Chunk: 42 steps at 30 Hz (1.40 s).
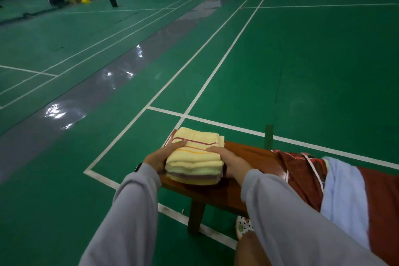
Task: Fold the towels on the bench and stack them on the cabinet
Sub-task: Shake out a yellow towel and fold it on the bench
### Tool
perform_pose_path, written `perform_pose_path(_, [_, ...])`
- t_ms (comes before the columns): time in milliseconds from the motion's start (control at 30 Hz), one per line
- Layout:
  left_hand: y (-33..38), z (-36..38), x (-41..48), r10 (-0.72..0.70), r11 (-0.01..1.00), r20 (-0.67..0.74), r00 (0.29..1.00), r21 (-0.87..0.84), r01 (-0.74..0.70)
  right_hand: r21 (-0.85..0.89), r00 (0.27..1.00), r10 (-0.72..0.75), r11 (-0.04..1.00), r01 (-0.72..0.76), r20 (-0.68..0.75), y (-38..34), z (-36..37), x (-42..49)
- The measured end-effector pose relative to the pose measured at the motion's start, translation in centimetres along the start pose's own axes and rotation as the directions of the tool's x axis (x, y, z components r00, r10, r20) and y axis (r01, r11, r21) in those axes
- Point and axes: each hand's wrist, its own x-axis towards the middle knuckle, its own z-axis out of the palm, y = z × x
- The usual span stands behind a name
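1. Currently a stack of folded towels [195,158] sits on the left end of a brown wooden bench [250,155]. It is pale yellow on top with red and orange stripes, and has a purple-brown layer low in the pile.
2. The left hand [164,154] clasps the stack's left side. Its thumb lies across the top towel, and the other fingers are hidden beside or under the pile.
3. The right hand [230,161] clasps the right side likewise, thumb on the top edge, the remaining fingers out of sight below.
4. Both arms wear grey sleeves [133,211], and a dark watch [138,167] shows at the left wrist.
5. Further right on the bench lie a crumpled red-brown patterned cloth [302,175] and a light blue towel [341,192], the blue one lying against the red.
6. Under the bench a white spotted shoe [243,225] rests on the green court floor [302,71], which carries white lines and a glossy grey strip [97,93].
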Motion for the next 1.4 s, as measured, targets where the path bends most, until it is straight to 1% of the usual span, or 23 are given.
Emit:
perform_pose_path(67, [-0.8,0.4,-0.5,0.083,0.996,0.004,0.997,-0.043,-0.083,0.002,0.999,-0.031,1.0,0.031,0.037,0.4,-0.9,-1.1])
perform_pose_path(133, [-1.1,2.0,-2.1,0.169,0.983,-0.012,0.986,-0.072,-0.169,0.009,0.998,-0.063,0.998,0.063,0.01,0.6,-1.4,-2.9])
perform_pose_path(267, [0.3,7.1,-7.9,0.255,0.967,-0.048,0.966,0.007,-0.255,0.092,0.994,-0.107,0.99,0.107,-0.007,-0.1,-2.8,-7.9])
perform_pose_path(333, [1.3,8.5,-10.1,0.244,0.97,-0.001,0.97,-0.006,-0.244,0.12,0.99,-0.137,0.984,0.134,0.015,-1.3,-3.4,-11.9])
perform_pose_path(400, [2.2,9.5,-11.5,0.223,0.975,0.092,0.97,-0.02,-0.222,0.096,0.986,-0.158,0.984,0.152,0.06,-2.5,-4.1,-15.1])
perform_pose_path(500, [3.7,11.4,-13.8,0.252,0.967,0.161,0.954,-0.009,-0.254,0.054,0.985,-0.169,0.985,0.166,0.041,-3.9,-5.7,-18.7])
perform_pose_path(567, [4.6,13.1,-15.4,0.286,0.956,0.194,0.939,0.016,-0.294,0.029,0.981,-0.185,0.983,0.184,0.05,-4.6,-6.9,-21.3])
perform_pose_path(667, [5.5,15.6,-17.8,0.317,0.943,0.212,0.924,0.03,-0.331,-0.033,0.962,-0.267,0.963,0.269,0.049,-5.6,-8.5,-25.1])
perform_pose_path(767, [5.9,18.0,-19.7,0.332,0.937,0.257,0.908,0.017,-0.348,-0.048,0.94,-0.32,0.944,0.327,0.118,-6.2,-10.0,-27.9])
perform_pose_path(833, [6.1,19.3,-20.2,0.347,0.932,0.263,0.9,0.01,-0.362,-0.051,0.92,-0.366,0.925,0.376,0.143,-6.3,-11.3,-29.2])
perform_pose_path(1000, [6.0,23.1,-19.4,0.398,0.913,0.28,0.874,-0.028,-0.407,-0.052,0.898,-0.42,0.902,0.429,0.131,-7.2,-14.7,-31.4])
perform_pose_path(1133, [7.4,26.1,-16.4,0.407,0.913,0.292,0.865,-0.092,-0.399,-0.082,0.899,-0.423,0.898,0.432,0.114,-9.9,-18.1,-30.2])
perform_pose_path(1267, [10.5,28.3,-10.9,0.437,0.9,0.272,0.857,-0.133,-0.416,-0.083,0.917,-0.398,0.913,0.399,0.035,-13.7,-21.6,-25.7])
perform_pose_path(1400, [15.7,29.5,-5.2,0.428,0.904,0.262,0.865,-0.118,-0.411,-0.088,0.917,-0.398,0.914,0.396,-0.003,-18.4,-24.1,-20.8])
